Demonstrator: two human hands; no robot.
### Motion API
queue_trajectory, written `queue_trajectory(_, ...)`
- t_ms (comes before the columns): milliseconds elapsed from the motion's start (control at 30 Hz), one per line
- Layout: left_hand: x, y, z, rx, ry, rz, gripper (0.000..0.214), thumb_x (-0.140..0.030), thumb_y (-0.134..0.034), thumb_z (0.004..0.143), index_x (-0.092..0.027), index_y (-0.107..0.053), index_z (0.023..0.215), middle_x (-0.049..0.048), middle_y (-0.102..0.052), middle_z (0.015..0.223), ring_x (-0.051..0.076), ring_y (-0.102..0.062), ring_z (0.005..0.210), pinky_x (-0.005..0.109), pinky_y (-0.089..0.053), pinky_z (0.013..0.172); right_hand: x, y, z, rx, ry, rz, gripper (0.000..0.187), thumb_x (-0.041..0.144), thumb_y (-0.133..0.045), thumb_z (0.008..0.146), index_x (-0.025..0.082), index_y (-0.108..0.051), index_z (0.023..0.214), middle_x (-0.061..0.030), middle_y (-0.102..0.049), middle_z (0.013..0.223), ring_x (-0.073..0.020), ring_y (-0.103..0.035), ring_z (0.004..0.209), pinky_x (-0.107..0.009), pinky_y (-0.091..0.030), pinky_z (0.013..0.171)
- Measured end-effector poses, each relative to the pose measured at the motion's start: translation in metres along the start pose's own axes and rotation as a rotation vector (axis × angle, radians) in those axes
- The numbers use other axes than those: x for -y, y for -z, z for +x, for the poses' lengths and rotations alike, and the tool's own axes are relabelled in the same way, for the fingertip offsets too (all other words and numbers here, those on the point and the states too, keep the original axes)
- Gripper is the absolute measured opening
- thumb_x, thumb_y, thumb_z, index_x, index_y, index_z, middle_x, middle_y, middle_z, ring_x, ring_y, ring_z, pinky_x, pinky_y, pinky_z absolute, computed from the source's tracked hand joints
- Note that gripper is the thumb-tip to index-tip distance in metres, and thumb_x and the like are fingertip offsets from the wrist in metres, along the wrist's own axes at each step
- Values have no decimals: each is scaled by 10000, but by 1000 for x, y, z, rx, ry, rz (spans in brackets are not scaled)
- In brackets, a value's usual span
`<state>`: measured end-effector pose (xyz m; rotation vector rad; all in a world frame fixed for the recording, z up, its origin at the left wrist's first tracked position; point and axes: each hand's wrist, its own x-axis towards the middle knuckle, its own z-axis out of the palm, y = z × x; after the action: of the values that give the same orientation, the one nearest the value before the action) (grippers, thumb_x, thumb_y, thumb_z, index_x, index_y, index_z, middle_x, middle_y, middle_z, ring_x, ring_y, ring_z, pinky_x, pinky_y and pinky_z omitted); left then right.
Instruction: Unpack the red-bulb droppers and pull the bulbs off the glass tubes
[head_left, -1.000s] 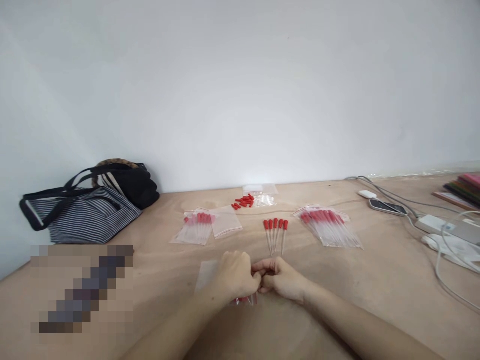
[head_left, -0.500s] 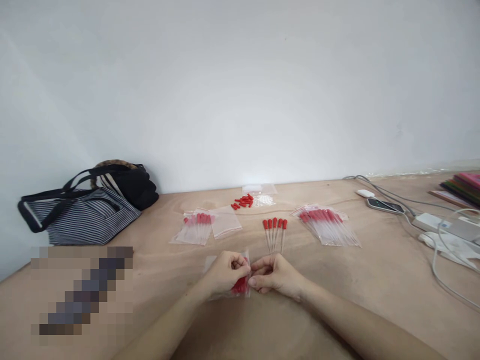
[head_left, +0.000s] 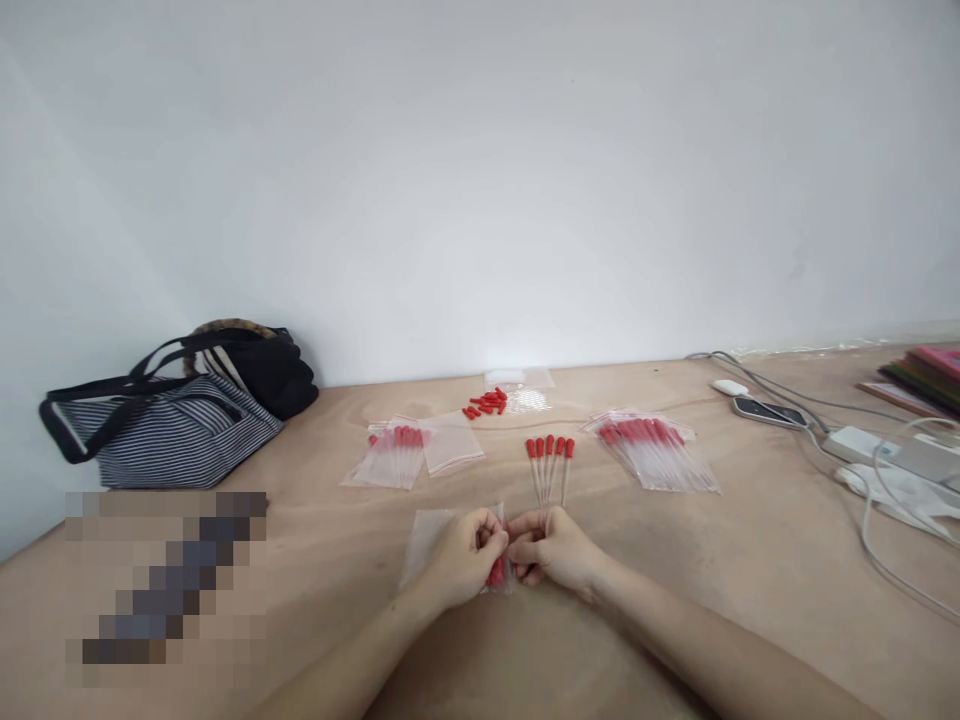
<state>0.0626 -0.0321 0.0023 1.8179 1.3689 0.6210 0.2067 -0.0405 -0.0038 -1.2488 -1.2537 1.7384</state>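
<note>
A clear plastic zip bag point(head_left: 421, 540) lies low on the table, partly hidden beneath my hands, with red dropper bulbs point(head_left: 496, 573) showing through its right end. My left hand point(head_left: 471, 558) is closed in a pinch on the bag near its right edge. Fingertips of my right hand point(head_left: 556, 550) pinch the same edge from the other side, meeting the left ones. Just beyond the right hand, several droppers point(head_left: 550, 446) with red bulbs and thin clear stems lie fanned out, bulbs pointing away from me.
Farther back are loose red bulbs point(head_left: 489, 402), clear tubes point(head_left: 529, 400), a flat zip bag point(head_left: 454, 446) and dropper-filled bags on the left point(head_left: 386, 466) and right point(head_left: 660, 460). A striped bag point(head_left: 187, 430) stands left; a phone point(head_left: 769, 411) and cables point(head_left: 870, 520) lie right.
Both hands have shifted slightly to the right along the bag's edge. More of the bag's left part shows now, and fewer red bulbs are visible.
</note>
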Motion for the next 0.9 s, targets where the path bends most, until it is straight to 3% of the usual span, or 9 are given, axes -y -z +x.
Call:
queue_trajectory(233,-15,-1,-7,-113,-59,488,186,-158,-413,716,-171,-458,536,-32,-517,517,116,-462,520,229,-281,529,-7,-5,3,-58,20,-75,185,109,-452,570,120,-621,644,47,-487,441,-61,-437,404,-178,-350,419)
queue_trajectory(400,-21,-6,-9,-170,-127,741,389,-368,-327,846,-169,-498,559,30,-595,586,190,-541,593,317,-292,623,-22,-9,8,-150,210,-199,174,152,-439,641,123,-606,601,59,-403,430,-52,-348,396,-174,-288,404)
queue_trajectory(633,-12,-12,-3,-187,-223,819,335,-169,-293,856,-165,-527,617,45,-627,648,200,-570,652,312,-282,609,-28,-8,9,-314,339,-425,233,234,-430,720,134,-569,563,11,-519,506,-79,-416,476,-180,-298,462)
queue_trajectory(800,-7,-17,-2,-245,-318,801,281,-165,-351,833,-166,-507,599,22,-588,602,174,-532,622,296,-283,588,-22,-8,6,-294,403,-539,254,206,-402,734,141,-535,527,6,-531,518,-87,-442,501,-185,-302,491)
queue_trajectory(900,-6,-7,-3,-311,-385,814,282,-179,-342,847,-163,-528,636,29,-579,624,177,-507,633,311,-300,607,-19,-8,3,-313,398,-533,222,192,-408,723,144,-517,536,10,-518,520,-87,-439,504,-183,-305,495)
